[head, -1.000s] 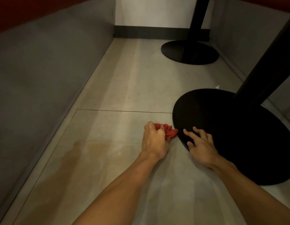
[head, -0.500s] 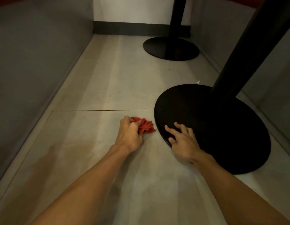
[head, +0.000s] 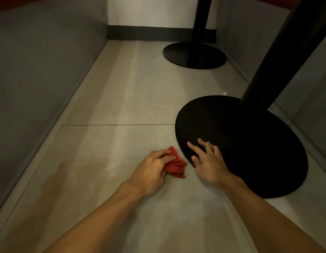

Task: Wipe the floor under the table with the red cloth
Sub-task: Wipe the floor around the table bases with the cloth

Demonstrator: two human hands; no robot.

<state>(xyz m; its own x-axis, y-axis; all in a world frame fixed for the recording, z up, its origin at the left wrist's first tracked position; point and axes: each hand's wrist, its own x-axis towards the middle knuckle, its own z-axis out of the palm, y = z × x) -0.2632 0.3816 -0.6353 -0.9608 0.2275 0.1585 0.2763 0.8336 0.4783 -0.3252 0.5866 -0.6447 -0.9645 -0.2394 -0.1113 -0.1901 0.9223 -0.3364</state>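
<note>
Left hand (head: 151, 169): grip closed round the bunched red cloth (head: 176, 166), now drawn back toward the person along the floor (head: 122, 99), just beside the table base (head: 250, 143). Right hand (head: 211, 161): still spread flat on the base, holding nothing. Judgement: wiping under way.

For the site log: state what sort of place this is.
Likely a restaurant booth, under its tables: a near pedestal base, a far base, and grey panels walling the tiled floor.

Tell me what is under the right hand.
The right hand lies with spread fingers on the rim of the near black table base; its heel is over the tiled floor. The rim stretch beneath the palm is hidden.
</note>
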